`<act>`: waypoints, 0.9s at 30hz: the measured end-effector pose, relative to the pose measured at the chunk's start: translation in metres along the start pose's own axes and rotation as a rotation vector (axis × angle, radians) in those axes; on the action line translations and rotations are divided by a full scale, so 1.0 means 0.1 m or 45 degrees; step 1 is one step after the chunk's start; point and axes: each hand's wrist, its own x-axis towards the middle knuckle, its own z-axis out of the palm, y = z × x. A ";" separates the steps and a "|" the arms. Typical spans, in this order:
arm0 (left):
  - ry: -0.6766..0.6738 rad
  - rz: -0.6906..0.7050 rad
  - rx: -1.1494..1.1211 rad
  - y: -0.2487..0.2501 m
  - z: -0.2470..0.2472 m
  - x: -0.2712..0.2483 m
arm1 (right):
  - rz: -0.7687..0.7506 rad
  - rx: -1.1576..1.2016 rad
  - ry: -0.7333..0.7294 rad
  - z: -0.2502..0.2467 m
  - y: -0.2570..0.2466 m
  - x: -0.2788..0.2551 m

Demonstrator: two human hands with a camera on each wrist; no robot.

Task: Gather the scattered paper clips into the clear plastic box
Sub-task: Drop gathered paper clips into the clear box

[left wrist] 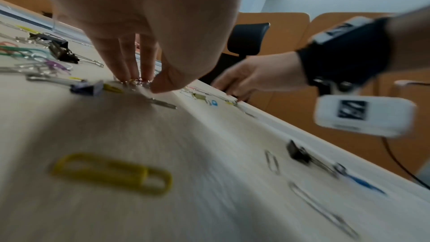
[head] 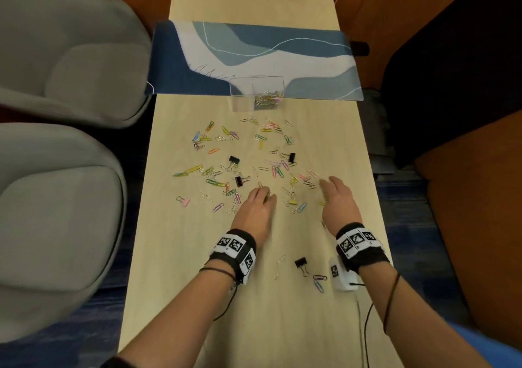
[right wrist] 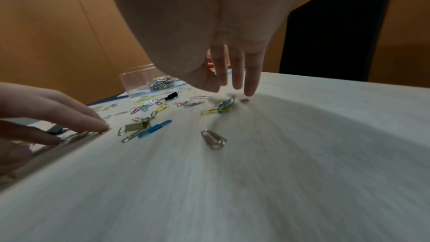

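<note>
Many coloured and silver paper clips (head: 262, 138) lie scattered across the light wooden table (head: 254, 325). The clear plastic box (head: 257, 93) stands at the far end of the scatter with a pile of clips inside, and shows in the right wrist view as the box (right wrist: 139, 82). My left hand (head: 265, 194) reaches into the near-left clips; its straight fingertips (left wrist: 125, 78) press on a few small silver clips (left wrist: 135, 81), with the thumb close beside. My right hand (head: 324, 186) hovers open, and the fingers (right wrist: 249, 87) point down just above a green and yellow clip bunch (right wrist: 221, 108).
Black binder clips (head: 234, 159) (head: 291, 157) (head: 300, 263), a pink one (head: 185, 201) and a yellow one (head: 292, 202) lie among the clips. A blue patterned mat (head: 254, 56) lies behind the box. Grey chairs (head: 56, 198) stand left of the narrow table.
</note>
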 end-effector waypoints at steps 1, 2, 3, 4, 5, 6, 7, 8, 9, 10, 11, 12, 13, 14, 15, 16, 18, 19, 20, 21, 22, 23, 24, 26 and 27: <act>0.002 -0.001 -0.010 0.01 0.01 -0.06 | -0.053 -0.026 -0.040 -0.01 -0.03 0.05; 0.001 -0.005 -0.023 0.02 0.02 -0.13 | -0.127 -0.076 -0.088 -0.01 -0.06 0.09; -0.005 -0.006 -0.033 0.03 0.05 -0.20 | -0.211 -0.148 -0.127 0.00 -0.08 0.13; -0.015 -0.003 -0.042 0.03 0.07 -0.27 | -0.280 -0.221 -0.156 0.01 -0.09 0.15; -0.018 0.007 -0.044 0.03 0.09 -0.33 | -0.317 -0.268 -0.177 0.02 -0.10 0.15; -0.015 0.021 -0.039 0.02 0.11 -0.39 | -0.327 -0.280 -0.189 0.02 -0.11 0.13; -0.013 0.035 -0.033 0.01 0.14 -0.44 | -0.330 -0.270 -0.201 0.03 -0.12 0.09; -0.018 0.041 -0.029 0.00 0.18 -0.48 | -0.340 -0.265 -0.212 0.05 -0.11 0.03; -0.025 0.044 -0.030 -0.01 0.21 -0.52 | -0.351 -0.267 -0.219 0.06 -0.10 -0.05; -0.025 0.046 -0.033 -0.02 0.24 -0.55 | -0.356 -0.272 -0.230 0.08 -0.08 -0.14; -0.020 0.051 -0.044 -0.03 0.26 -0.57 | -0.358 -0.259 -0.235 0.08 -0.05 -0.23; -0.014 0.059 -0.069 -0.04 0.27 -0.59 | -0.358 -0.235 -0.239 0.08 -0.01 -0.31; -0.010 0.065 -0.100 -0.05 0.27 -0.61 | -0.363 -0.210 -0.248 0.08 0.02 -0.38; -0.012 0.070 -0.133 -0.05 0.27 -0.63 | -0.368 -0.183 -0.265 0.07 0.05 -0.45; -0.011 0.077 -0.161 -0.05 0.25 -0.64 | -0.370 -0.158 -0.276 0.04 0.07 -0.49; -0.014 0.082 -0.197 -0.05 0.22 -0.65 | -0.373 -0.136 -0.257 0.01 0.08 -0.51; -0.003 0.094 -0.244 -0.08 0.15 -0.66 | -0.339 -0.107 -0.150 -0.03 0.11 -0.46; 0.038 0.109 -0.247 -0.09 0.12 -0.67 | -0.303 -0.118 -0.118 -0.05 0.13 -0.44; 0.091 0.134 -0.238 -0.12 0.11 -0.69 | -0.263 -0.138 -0.127 -0.05 0.13 -0.44; 0.136 0.143 -0.223 -0.13 0.11 -0.72 | -0.231 -0.160 -0.174 -0.05 0.13 -0.45; 0.136 0.117 -0.203 -0.14 0.10 -0.75 | -0.221 -0.189 -0.236 -0.03 0.13 -0.47; 0.102 0.076 -0.167 -0.13 0.11 -0.80 | -0.236 -0.235 -0.282 -0.02 0.12 -0.52; 0.044 0.044 -0.127 -0.12 0.12 -0.85 | -0.264 -0.285 -0.301 0.00 0.11 -0.57; -0.102 0.050 -0.036 -0.08 0.16 -0.95 | -0.290 -0.343 -0.288 0.02 0.11 -0.72; -0.158 0.085 0.013 -0.06 0.19 -1.00 | -0.282 -0.350 -0.284 0.04 0.11 -0.80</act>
